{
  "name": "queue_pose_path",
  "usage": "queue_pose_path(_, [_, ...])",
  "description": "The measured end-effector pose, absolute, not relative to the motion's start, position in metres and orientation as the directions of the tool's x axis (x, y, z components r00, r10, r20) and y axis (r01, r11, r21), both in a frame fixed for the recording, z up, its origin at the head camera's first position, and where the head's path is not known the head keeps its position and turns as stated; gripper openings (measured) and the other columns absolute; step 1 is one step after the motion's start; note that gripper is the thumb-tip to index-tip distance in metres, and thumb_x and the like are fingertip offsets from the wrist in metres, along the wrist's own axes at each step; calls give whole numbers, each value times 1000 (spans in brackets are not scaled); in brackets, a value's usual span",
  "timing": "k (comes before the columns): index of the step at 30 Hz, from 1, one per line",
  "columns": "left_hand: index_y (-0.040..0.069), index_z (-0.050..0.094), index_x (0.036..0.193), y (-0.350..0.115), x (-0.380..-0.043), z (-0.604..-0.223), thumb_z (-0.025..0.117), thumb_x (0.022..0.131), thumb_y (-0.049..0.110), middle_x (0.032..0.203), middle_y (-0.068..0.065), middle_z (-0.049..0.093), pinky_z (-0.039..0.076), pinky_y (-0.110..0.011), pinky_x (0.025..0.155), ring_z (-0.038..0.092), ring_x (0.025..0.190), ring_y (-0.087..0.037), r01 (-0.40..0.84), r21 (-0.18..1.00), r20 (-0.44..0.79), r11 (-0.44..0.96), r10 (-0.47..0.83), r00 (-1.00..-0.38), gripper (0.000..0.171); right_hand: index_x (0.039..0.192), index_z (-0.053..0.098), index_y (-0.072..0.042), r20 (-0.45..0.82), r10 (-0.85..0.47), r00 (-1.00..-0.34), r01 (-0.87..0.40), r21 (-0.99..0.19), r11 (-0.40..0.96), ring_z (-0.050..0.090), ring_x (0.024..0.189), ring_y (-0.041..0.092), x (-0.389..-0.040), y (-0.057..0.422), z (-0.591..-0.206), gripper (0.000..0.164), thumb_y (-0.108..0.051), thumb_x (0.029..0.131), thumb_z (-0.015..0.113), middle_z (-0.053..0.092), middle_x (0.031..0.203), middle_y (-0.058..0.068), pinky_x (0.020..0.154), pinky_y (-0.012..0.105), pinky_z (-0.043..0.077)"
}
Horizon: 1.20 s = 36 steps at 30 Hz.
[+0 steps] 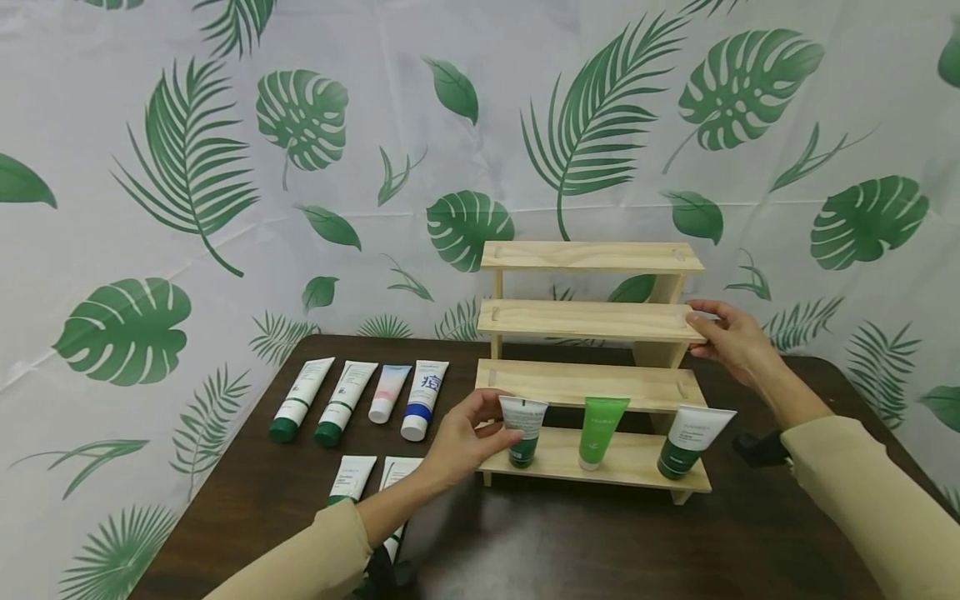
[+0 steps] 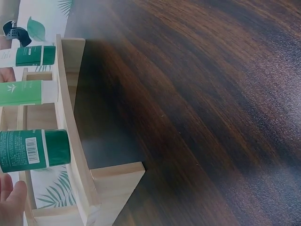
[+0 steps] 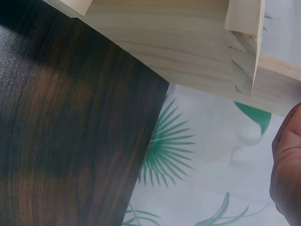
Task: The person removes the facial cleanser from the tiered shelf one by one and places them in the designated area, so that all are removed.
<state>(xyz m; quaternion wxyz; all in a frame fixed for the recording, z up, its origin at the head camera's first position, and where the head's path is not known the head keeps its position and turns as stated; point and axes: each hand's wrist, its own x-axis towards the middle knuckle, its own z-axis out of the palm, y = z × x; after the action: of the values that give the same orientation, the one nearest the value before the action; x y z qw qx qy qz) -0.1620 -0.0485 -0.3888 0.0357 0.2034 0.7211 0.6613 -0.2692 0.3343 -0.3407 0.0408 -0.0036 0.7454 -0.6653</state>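
Note:
A four-tier wooden display rack stands on the dark table. On its lowest shelf, my left hand pinches a white and dark green squeeze tube at the left end. That tube has its green cap down on the shelf in the left wrist view. Beside it stand a bright green tube in the middle and another white and green tube, tilted, at the right. My right hand grips the right end of the third shelf up, thumb on top; only part of this hand shows in the right wrist view.
Left of the rack, several tubes lie in a row, among them a pink and white tube and a blue-capped tube. Nearer, two more white tubes, one of them this tube, are partly hidden by my left arm. A leaf-print cloth hangs behind the table.

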Motion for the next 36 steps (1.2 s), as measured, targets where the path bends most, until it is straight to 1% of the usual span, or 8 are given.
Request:
queue_pose_path(7, [-3, 52, 115, -46, -163, -391, 69, 82, -2, 112, -22, 61, 50, -32, 93, 60, 107, -27, 265, 963, 235, 42, 347, -908, 37, 108, 46, -25, -56, -55, -997, 48, -990, 132, 57, 63, 5, -270, 335, -342, 18, -22, 94, 56, 55, 82, -4, 55, 16, 52])
queue_pose_path(13, [-5, 52, 110, -43, -166, -394, 68, 82, -2, 110, -24, 61, 52, -30, 89, 61, 103, -26, 270, 963, 244, 24, 356, -902, 32, 110, 45, -25, -53, -55, -997, 45, -988, 146, 57, 63, 5, -271, 335, -342, 19, -23, 94, 56, 55, 82, -4, 55, 17, 52])
queue_pose_path(17, [-3, 54, 108, -43, -166, -395, 69, 82, 0, 105, -23, 63, 53, -28, 86, 63, 98, -27, 295, 954, 259, 52, 347, -901, 30, 109, 45, -26, -60, -53, -997, 51, -986, 158, 57, 63, 5, -270, 335, -341, 19, -25, 94, 57, 55, 80, -6, 56, 16, 52])
queue_pose_path(20, [-2, 55, 106, -43, -166, -394, 70, 82, 1, 103, -21, 65, 53, -28, 84, 64, 94, -26, 303, 950, 263, 71, 340, -903, 29, 111, 45, -25, -59, -54, -997, 49, -985, 164, 57, 63, 5, -269, 335, -341, 21, -26, 94, 57, 56, 80, -7, 56, 16, 52])
queue_pose_path(25, [0, 56, 106, -44, -163, -390, 71, 81, 0, 102, -18, 65, 54, -27, 84, 64, 93, -20, 298, 951, 255, 84, 330, -909, 29, 114, 45, -21, -52, -66, -996, 43, -991, 130, 57, 63, 6, -269, 335, -342, 25, -25, 93, 58, 56, 81, -6, 55, 17, 52])
queue_pose_path(29, [0, 56, 106, -47, -161, -385, 71, 81, 1, 102, -19, 65, 54, -27, 84, 64, 92, -20, 303, 950, 262, 81, 323, -909, 29, 115, 46, -20, -56, -63, -996, 48, -992, 118, 57, 63, 6, -269, 336, -343, 25, -25, 93, 58, 56, 81, -6, 55, 17, 52])
queue_pose_path(32, [1, 56, 108, -51, -159, -381, 71, 82, 3, 103, -18, 65, 54, -27, 82, 64, 92, -22, 286, 954, 245, 92, 315, -917, 30, 119, 45, -18, -53, -62, -997, 44, -989, 138, 57, 63, 5, -269, 336, -343, 29, -25, 94, 57, 56, 81, -6, 56, 16, 52])
queue_pose_path(36, [4, 57, 110, -61, -157, -374, 71, 83, 7, 104, -14, 66, 53, -27, 80, 63, 91, -20, 232, 963, 188, 138, 277, -942, 30, 122, 43, -15, -53, -60, -997, 44, -988, 149, 57, 64, 5, -269, 336, -342, 34, -27, 93, 58, 56, 83, -5, 56, 16, 52])
